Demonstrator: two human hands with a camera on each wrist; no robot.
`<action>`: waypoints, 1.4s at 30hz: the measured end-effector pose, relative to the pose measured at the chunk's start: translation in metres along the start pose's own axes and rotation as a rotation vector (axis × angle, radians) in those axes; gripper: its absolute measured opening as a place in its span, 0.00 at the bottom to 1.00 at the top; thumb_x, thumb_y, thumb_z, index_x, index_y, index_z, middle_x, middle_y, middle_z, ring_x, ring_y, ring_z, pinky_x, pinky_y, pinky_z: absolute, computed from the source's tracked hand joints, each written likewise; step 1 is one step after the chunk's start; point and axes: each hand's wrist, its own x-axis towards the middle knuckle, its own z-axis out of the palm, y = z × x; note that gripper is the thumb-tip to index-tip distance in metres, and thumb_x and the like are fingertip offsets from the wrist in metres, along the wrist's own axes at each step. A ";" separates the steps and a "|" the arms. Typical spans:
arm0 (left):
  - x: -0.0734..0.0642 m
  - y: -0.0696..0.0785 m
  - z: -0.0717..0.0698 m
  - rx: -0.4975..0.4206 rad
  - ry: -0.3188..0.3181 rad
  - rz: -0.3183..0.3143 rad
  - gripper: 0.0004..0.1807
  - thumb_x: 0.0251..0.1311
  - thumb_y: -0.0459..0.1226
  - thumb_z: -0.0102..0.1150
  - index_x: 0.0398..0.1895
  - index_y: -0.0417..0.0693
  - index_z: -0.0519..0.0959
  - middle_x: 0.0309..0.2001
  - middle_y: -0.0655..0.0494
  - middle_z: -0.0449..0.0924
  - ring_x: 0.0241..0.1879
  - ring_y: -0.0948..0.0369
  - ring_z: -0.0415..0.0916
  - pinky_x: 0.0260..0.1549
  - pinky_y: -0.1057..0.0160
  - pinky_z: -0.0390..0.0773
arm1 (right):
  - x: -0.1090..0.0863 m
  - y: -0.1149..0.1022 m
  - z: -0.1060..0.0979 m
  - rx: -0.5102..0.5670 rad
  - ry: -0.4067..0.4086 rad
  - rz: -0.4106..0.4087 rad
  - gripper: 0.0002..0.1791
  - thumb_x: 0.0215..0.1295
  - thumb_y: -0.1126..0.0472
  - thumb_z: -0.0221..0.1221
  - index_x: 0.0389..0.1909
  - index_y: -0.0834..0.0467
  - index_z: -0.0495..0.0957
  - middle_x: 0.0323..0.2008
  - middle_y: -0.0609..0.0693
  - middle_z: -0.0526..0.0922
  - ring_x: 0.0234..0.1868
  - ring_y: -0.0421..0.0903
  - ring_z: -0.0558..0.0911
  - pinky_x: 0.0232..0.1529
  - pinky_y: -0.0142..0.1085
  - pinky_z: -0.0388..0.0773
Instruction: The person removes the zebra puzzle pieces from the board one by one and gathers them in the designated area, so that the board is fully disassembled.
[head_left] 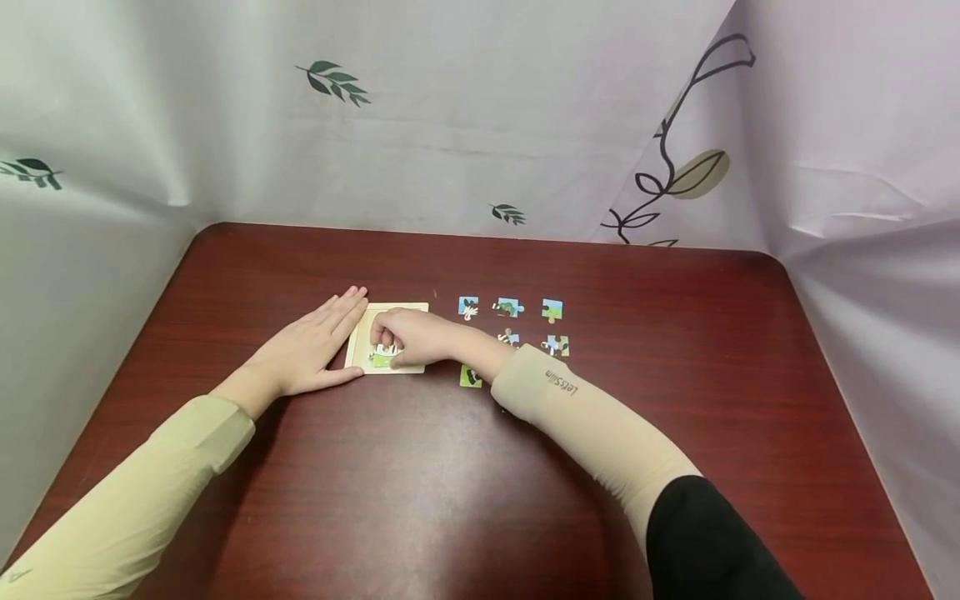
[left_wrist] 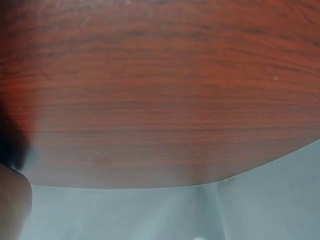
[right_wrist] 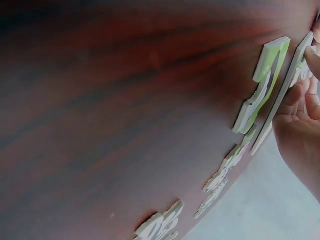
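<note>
A pale wooden puzzle tray lies on the table, left of centre. My left hand lies with straight fingers along the tray's left side, its thumb reaching to the near left corner. Over the tray, my right hand has curled fingers and pinches a green and white jigsaw piece against the tray floor. Part of that piece is hidden by the fingers. In the right wrist view, the right hand shows at the right edge beside the tray.
Several loose jigsaw pieces lie right of the tray, among them a blue-green one, a blue and white one and a green one. My right forearm covers some of them. Patterned curtains hang around the dark red table.
</note>
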 end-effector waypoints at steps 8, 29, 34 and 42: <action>-0.004 -0.001 0.001 0.008 0.021 0.009 0.55 0.69 0.60 0.60 0.83 0.30 0.51 0.85 0.33 0.49 0.85 0.41 0.48 0.87 0.63 0.36 | 0.001 0.003 -0.001 0.096 0.016 -0.048 0.12 0.67 0.71 0.65 0.49 0.61 0.79 0.39 0.49 0.80 0.35 0.38 0.75 0.39 0.21 0.71; 0.003 -0.002 0.000 -0.003 -0.043 -0.019 0.56 0.69 0.59 0.61 0.84 0.31 0.49 0.86 0.35 0.45 0.86 0.42 0.45 0.87 0.61 0.36 | -0.049 0.005 -0.036 0.366 0.095 -0.092 0.09 0.70 0.68 0.66 0.49 0.63 0.81 0.38 0.52 0.85 0.40 0.42 0.83 0.46 0.28 0.83; 0.002 -0.002 0.001 0.001 -0.037 -0.013 0.56 0.69 0.59 0.61 0.84 0.30 0.49 0.86 0.34 0.45 0.86 0.41 0.45 0.87 0.61 0.36 | -0.074 0.015 -0.046 0.404 0.118 -0.056 0.09 0.69 0.70 0.67 0.48 0.64 0.82 0.37 0.53 0.85 0.38 0.42 0.83 0.45 0.31 0.85; 0.002 -0.001 0.000 0.009 -0.024 -0.002 0.56 0.68 0.59 0.61 0.83 0.30 0.50 0.85 0.33 0.46 0.85 0.40 0.47 0.87 0.61 0.36 | -0.110 0.034 -0.053 0.359 0.118 0.036 0.08 0.67 0.69 0.69 0.45 0.62 0.85 0.34 0.51 0.86 0.36 0.42 0.84 0.43 0.32 0.85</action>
